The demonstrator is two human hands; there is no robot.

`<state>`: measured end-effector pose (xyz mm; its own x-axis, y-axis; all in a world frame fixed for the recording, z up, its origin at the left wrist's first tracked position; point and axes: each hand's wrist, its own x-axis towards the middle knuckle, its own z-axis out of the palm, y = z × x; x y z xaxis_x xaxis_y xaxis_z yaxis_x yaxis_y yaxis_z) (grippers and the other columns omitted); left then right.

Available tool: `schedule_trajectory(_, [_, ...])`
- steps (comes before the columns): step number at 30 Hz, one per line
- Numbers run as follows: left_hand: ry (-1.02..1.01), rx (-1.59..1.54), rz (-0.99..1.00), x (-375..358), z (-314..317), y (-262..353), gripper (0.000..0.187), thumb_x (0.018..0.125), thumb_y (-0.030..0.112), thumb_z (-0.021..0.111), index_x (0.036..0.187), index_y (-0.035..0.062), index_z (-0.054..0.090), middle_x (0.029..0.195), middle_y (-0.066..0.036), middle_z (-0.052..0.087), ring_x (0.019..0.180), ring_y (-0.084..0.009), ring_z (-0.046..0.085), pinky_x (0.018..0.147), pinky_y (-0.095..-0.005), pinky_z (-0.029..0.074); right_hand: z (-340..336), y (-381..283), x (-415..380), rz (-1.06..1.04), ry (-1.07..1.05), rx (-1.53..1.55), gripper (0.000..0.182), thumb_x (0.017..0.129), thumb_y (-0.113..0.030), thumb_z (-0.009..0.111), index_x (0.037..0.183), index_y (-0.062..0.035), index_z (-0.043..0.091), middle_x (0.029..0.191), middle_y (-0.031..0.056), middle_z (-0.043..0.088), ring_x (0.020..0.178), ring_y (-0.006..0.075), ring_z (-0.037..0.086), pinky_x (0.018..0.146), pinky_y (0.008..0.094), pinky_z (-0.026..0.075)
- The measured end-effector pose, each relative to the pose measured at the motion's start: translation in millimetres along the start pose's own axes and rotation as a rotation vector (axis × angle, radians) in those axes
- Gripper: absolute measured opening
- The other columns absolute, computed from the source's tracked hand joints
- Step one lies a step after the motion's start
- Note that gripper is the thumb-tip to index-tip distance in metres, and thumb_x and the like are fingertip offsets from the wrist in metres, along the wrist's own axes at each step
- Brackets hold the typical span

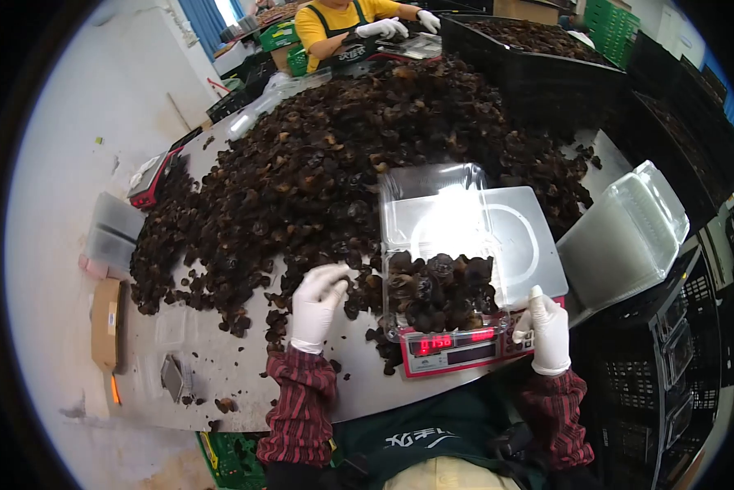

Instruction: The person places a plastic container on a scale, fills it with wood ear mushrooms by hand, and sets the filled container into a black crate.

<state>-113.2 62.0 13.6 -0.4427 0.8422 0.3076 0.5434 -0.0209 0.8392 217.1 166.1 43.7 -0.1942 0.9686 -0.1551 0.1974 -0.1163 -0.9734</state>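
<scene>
My left hand point(316, 306), in a white glove, is beside the near edge of a large heap of dark dried wood ear fungus point(334, 163). Its fingers are bent and apart, with nothing visible in them. My right hand point(546, 333), also gloved, is curled at the right front corner of a digital scale point(530, 237); anything inside its fingers is hidden. On the scale stands an open clear plastic box point(391, 314), its lid point(416, 184) folded back. Dark fungus pieces point(440, 286) fill the near half of the box. The red display point(436, 343) seems to read 0.156.
A stack of clear boxes point(624, 237) leans right of the scale. Black crates point(538, 73) stand behind it. Across the table a person in a yellow shirt point(334, 28) works with white gloves. Another red scale point(146, 184) and a cardboard piece point(107, 322) are at left.
</scene>
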Motion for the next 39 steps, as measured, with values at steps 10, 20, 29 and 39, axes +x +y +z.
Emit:
schedule_trajectory(10, [0.062,0.098,-0.095,-20,20,-66,0.009,0.073,0.005,0.07,0.082,0.0031,0.067,0.089,-0.009,0.063,0.077,-0.0206,0.062,0.07,-0.03,0.049,5,-2,-7,0.023,0.023,0.035,0.04,0.096,-0.034,0.052,0.078,-0.0004,0.062,0.047,0.0,0.05,0.04,0.0058,0.045,0.042,0.0198,0.034])
schedule_trajectory(20, [-0.233,-0.013,0.427,31,53,100,0.016,0.073,0.003,0.071,0.089,0.0059,0.07,0.108,-0.008,0.062,0.097,-0.0212,0.058,0.085,-0.0315,0.047,19,0,-12,0.019,0.069,-0.055,0.025,0.092,-0.022,0.06,0.076,-0.002,0.059,0.055,-0.0007,0.052,0.044,0.0046,0.047,0.041,0.0202,0.034])
schedule_trajectory(29, [-0.181,-0.451,-0.185,87,61,31,0.059,0.09,0.009,0.056,0.143,0.0107,0.033,0.099,-0.007,0.062,0.08,-0.0112,0.058,0.072,-0.0254,0.047,10,-3,-15,0.186,-0.194,0.19,0.038,0.093,-0.033,0.057,0.075,-0.0002,0.06,0.051,0.0018,0.052,0.043,0.0079,0.048,0.044,0.0216,0.037])
schedule_trajectory(39, [-0.259,-0.439,-0.225,-40,20,51,0.045,0.078,0.01,0.072,0.119,0.0037,0.054,0.097,-0.009,0.058,0.088,-0.0195,0.06,0.078,-0.0303,0.051,0,-11,-10,0.219,-0.352,0.222,0.034,0.095,-0.031,0.05,0.085,0.0007,0.06,0.06,0.0017,0.056,0.051,0.0085,0.053,0.051,0.0211,0.044])
